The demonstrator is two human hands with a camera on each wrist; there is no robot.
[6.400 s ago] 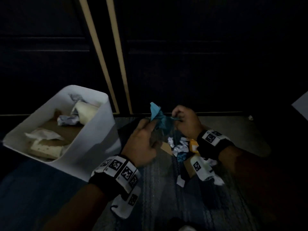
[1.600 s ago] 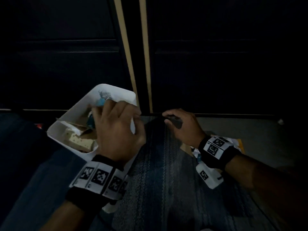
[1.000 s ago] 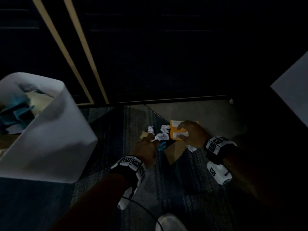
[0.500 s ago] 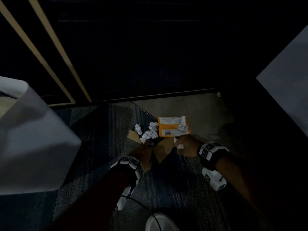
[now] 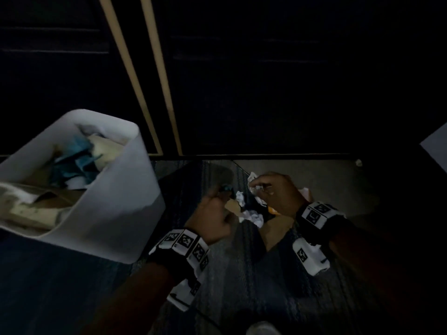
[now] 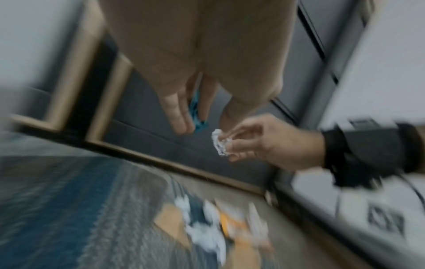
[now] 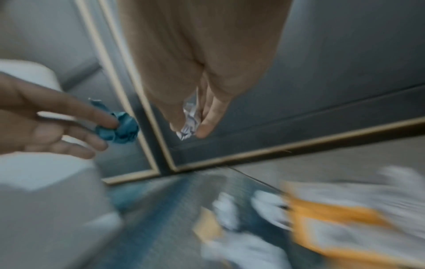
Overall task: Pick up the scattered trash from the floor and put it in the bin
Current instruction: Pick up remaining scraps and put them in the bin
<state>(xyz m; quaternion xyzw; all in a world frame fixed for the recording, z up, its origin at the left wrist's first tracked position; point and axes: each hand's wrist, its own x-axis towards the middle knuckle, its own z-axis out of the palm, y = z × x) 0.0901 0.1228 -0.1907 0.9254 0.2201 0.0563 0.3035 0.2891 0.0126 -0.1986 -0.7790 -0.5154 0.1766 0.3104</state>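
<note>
My left hand (image 5: 212, 209) pinches a small crumpled blue paper ball (image 5: 227, 189) (image 6: 197, 116) (image 7: 119, 129) above the carpet. My right hand (image 5: 273, 189) pinches a crumpled white paper ball (image 5: 254, 181) (image 6: 219, 143) (image 7: 189, 123) just to its right. Both hands are raised above the trash pile: white paper wads (image 5: 251, 215), a brown cardboard scrap (image 5: 233, 205) and an orange packet (image 7: 340, 223). The white bin (image 5: 116, 204) stands at the left, holding blue paper, cardboard and other trash.
Dark cabinet doors with gold trim (image 5: 154, 76) rise behind the bin and the pile. A striped blue-grey carpet (image 5: 229, 274) covers the floor. A pale panel (image 5: 435, 146) shows at the right edge, and a small white scrap (image 5: 358, 162) lies near the wall.
Both hands have lifted off the pile, the left with a blue ball, the right with a white one. The view has swung left, so the bin's opening shows again.
</note>
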